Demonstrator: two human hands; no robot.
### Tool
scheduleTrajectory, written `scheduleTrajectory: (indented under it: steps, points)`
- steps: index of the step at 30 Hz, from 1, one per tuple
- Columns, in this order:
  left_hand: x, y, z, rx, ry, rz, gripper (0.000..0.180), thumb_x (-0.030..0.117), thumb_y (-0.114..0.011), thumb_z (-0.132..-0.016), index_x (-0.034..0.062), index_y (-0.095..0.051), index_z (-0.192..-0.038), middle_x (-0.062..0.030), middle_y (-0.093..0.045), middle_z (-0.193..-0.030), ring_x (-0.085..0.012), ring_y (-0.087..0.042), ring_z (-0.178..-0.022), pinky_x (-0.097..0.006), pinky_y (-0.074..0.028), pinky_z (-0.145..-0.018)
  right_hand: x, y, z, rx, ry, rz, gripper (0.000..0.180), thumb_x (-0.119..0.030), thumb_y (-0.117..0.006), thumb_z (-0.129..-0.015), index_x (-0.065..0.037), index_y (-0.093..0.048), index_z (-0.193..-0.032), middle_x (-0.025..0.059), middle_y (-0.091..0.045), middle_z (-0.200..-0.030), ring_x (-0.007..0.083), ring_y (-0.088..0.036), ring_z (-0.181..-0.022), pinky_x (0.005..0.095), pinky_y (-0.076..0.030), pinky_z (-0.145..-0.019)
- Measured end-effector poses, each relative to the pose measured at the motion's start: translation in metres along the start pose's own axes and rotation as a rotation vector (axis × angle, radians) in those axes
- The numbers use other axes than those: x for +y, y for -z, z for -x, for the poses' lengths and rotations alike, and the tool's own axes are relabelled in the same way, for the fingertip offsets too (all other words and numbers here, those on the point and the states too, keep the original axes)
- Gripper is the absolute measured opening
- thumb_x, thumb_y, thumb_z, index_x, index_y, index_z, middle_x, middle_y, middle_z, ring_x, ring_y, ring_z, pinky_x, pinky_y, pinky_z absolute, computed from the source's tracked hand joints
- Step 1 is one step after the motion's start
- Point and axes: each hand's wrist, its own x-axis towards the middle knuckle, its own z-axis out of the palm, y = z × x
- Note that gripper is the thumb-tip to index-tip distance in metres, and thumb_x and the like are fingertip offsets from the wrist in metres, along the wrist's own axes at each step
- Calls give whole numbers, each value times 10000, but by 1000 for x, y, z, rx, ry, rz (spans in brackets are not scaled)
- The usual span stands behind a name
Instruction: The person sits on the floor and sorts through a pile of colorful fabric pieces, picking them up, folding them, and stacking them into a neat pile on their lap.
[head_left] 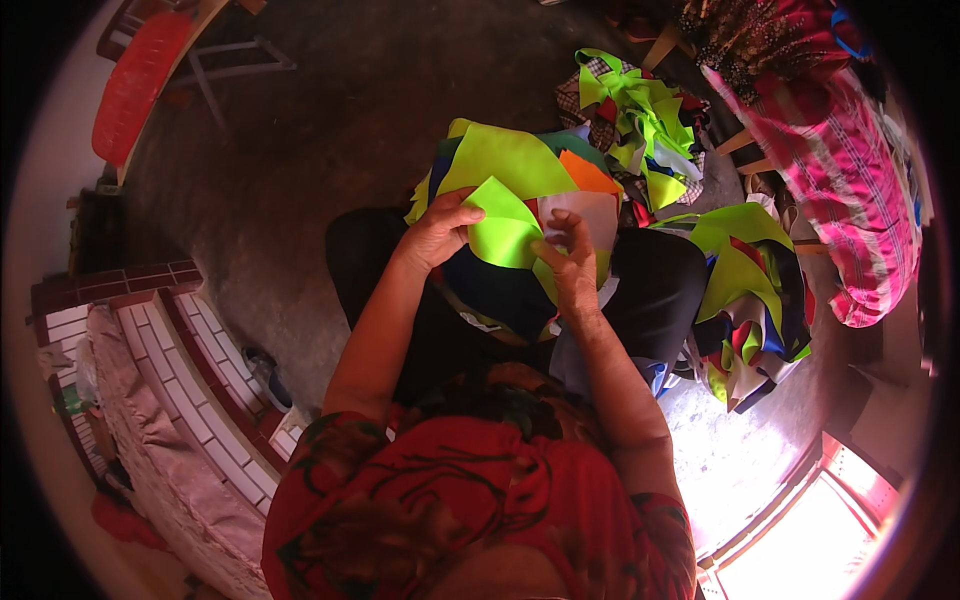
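A bright yellow-green piece of fabric point(500, 225) with a pointed top corner is held up over my lap. My left hand point(440, 228) pinches its left edge between thumb and fingers. At its lower right edge is my right hand point(570, 258), with loosely curled fingers and the thumb and a fingertip on the fabric. Beneath both hands, a heap of cut fabric pieces point(510, 155) rests on my lap, in yellow-green, dark blue, dark green and pale colours. An orange piece point(588, 172) shows on its right side.
More scraps point(640, 110) lie on a checked cloth at the far right. Another scrap pile point(745, 290) sits beside my right knee. A pink plaid cloth point(840, 190) covers furniture at the right. White-tiled brickwork point(190, 380) stands at the left, and a red chair back point(143, 85) farther off.
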Motion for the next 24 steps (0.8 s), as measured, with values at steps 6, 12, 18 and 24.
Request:
scheduleTrajectory:
  steps: [6, 12, 18, 24]
  points:
    - [-8, -2, -2, -56, 113, -191, 578, 225, -659, -783, -35, -502, -1275, -85, -604, -1169, -172, -571, -1063, -307, -430, -938, -12, -4, 0, -144, 215, 174, 589, -16, -715, -720, -92, -499, -1262, 45, -577, -1166, 194, -559, -1014, 333, -450, -889]
    - [-10, -20, -2, -127, 79, -255, 628, 158, -717, -738, 2, -493, -1303, -44, -603, -1138, -151, -548, -1067, -291, -402, -961, 0, -5, 5, -163, 159, 237, 438, 12, -649, -783, -33, -529, -1203, 67, -607, -1095, 157, -574, -985, 301, -457, -894]
    - [-12, -12, -4, -147, 143, -269, 539, 108, -708, -782, 25, -514, -1278, -34, -608, -1045, -126, -598, -861, -272, -536, -672, 0, -1, 2, -96, -36, -73, 243, -88, -591, -888, -21, -562, -1120, 47, -621, -1008, 119, -573, -909, 279, -473, -807]
    - [-8, -16, -2, -76, 105, -265, 452, 125, -672, -811, 18, -536, -1228, -45, -616, -992, -146, -617, -814, -296, -557, -635, 1, 3, 1, -107, -101, -343, 241, -207, -548, -937, -37, -576, -1104, 39, -625, -982, 118, -582, -854, 264, -484, -750]
